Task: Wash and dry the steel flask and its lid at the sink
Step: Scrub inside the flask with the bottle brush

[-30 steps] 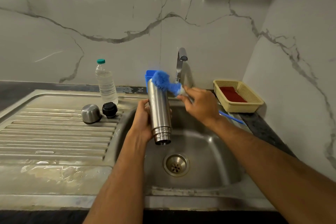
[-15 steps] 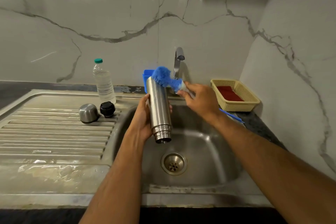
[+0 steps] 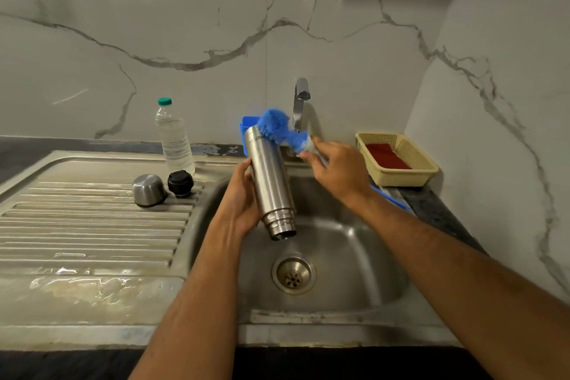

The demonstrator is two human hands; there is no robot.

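Barely any change since a second ago: the blue brush has slid a bit on the flask. Left hand grips it over the sink, mouth down toward me; right hand holds the brush on its far, upper end.

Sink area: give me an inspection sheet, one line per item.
Surface: steel sink with ribbed drainboard, wet patches near its front edge.
Job's things: steel flask held mouth-down over the basin; steel cap and black stopper on the drainboard.
Clutter: water bottle, blue cup, yellow basket holding something red.
Hands: left hand grips the flask; right hand holds a blue brush against the flask's base.
Cables: nothing seen.
Surroundings: marble-look walls, tap not running.
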